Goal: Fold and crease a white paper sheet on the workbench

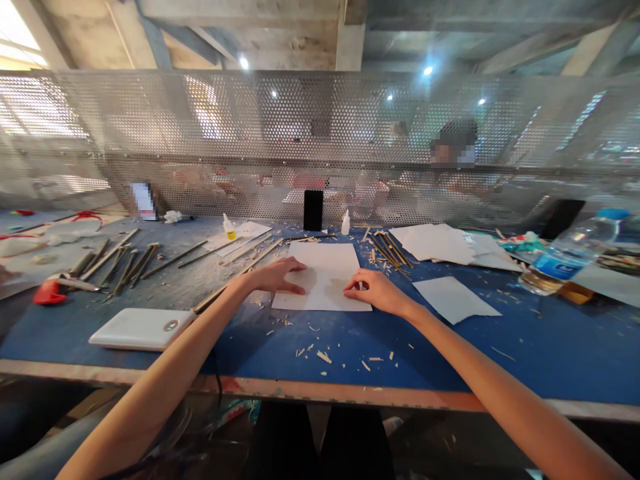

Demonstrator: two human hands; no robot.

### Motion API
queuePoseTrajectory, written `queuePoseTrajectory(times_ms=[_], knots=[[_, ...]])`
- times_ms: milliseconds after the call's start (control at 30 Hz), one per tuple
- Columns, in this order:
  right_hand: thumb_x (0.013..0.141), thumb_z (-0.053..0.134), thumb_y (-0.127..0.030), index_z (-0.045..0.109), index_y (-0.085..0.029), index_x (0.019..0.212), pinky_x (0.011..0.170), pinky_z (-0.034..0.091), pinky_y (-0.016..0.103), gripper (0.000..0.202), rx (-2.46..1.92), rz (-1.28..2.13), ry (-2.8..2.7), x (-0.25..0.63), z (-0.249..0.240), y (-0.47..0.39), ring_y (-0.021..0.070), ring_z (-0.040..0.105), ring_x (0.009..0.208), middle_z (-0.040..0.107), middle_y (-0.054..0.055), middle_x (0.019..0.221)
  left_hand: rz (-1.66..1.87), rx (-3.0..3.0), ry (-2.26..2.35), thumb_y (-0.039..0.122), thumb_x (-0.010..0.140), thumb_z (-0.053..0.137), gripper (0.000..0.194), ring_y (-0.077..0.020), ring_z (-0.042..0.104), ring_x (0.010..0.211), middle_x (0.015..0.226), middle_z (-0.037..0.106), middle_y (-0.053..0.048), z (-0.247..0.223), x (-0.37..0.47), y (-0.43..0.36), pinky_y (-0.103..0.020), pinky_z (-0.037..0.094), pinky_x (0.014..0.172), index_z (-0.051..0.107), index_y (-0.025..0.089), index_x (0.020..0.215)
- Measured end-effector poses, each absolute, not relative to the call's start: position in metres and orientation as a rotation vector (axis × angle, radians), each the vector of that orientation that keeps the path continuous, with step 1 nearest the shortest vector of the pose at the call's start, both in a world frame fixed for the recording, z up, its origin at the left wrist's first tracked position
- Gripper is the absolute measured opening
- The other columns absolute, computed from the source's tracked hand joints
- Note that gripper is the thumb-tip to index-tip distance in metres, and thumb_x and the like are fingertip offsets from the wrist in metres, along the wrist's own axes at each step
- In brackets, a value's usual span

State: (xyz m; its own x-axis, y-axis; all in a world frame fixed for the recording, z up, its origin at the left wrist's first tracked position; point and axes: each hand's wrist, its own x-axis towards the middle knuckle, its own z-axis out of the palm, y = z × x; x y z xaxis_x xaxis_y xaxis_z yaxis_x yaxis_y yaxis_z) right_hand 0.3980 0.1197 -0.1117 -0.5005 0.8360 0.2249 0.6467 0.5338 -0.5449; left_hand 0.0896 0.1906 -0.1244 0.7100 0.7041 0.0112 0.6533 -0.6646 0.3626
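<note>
We look down on a blue tabletop (400,365) with a reddish front edge, littered with pale wood slivers (324,357). Near its middle lies a white sheet of paper (325,270), flat, between our two hands. Our left hand (284,275) is at the sheet's left side, thumb and fingers spread apart. Our right hand (374,291) is at the right side, fingertips curled in towards the thumb; we cannot tell whether they meet or pinch anything. Beyond the sheet, a black phone (313,211) stands upright, with a small white bottle (345,223) just beside it. To our left we have dark sticks (144,265) and a white power bank (135,328); to our right, stacked white paper (433,243), a loose piece of paper (455,298) and a tilted water bottle (564,259). A perforated metal screen (320,143) spans the back, and through it we make out a blurred person (454,143). Above, we see concrete beams (351,50) and bright lights (244,63).
</note>
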Motion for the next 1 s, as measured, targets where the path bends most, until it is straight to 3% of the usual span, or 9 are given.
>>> queuePoseTrajectory(times_ms=[367,567,767,1000], knots=[[0.086,0.065,-0.034,0.074,-0.021,0.089,0.071,0.043,0.026,0.016,-1.195,0.465,-2.346,0.400,-0.106,0.124,0.0150,0.060,0.076,0.067,0.003,0.088,0.190,2.611,1.067,0.069,0.078,0.061,0.076,-0.0301,0.048,0.121,0.133,0.052,-0.011,-0.123,0.090,0.189,-0.037,0.035,0.103,0.048,0.021,0.135],[0.086,0.063,-0.031,0.074,-0.018,0.091,0.074,0.045,0.027,0.018,-1.412,0.162,-2.270,0.434,-0.097,0.204,0.0183,0.063,0.080,0.071,0.006,0.089,0.199,2.604,1.077,0.068,0.078,0.062,0.075,-0.0311,0.047,0.123,0.134,0.052,-0.010,-0.121,0.090,0.188,-0.039,0.034,0.104,0.047,0.023,0.136],[0.088,0.055,-0.020,0.055,-0.017,0.135,0.091,0.044,0.028,0.048,-1.734,-0.028,-2.126,0.475,-0.089,0.280,0.0212,0.060,0.107,0.062,0.011,0.128,0.239,2.577,1.067,0.070,0.077,0.062,0.076,-0.0310,0.047,0.122,0.132,0.053,-0.010,-0.123,0.090,0.190,-0.038,0.035,0.103,0.047,0.022,0.135],[0.080,0.064,-0.024,0.075,-0.021,0.106,0.090,0.043,0.023,0.029,-1.932,-0.036,-2.237,0.510,-0.097,0.287,0.0203,0.062,0.100,0.071,0.005,0.110,0.266,2.567,1.075,0.072,0.076,0.062,0.078,-0.0320,0.047,0.122,0.133,0.053,-0.010,-0.129,0.087,0.194,-0.040,0.035,0.102,0.047,0.023,0.135]])
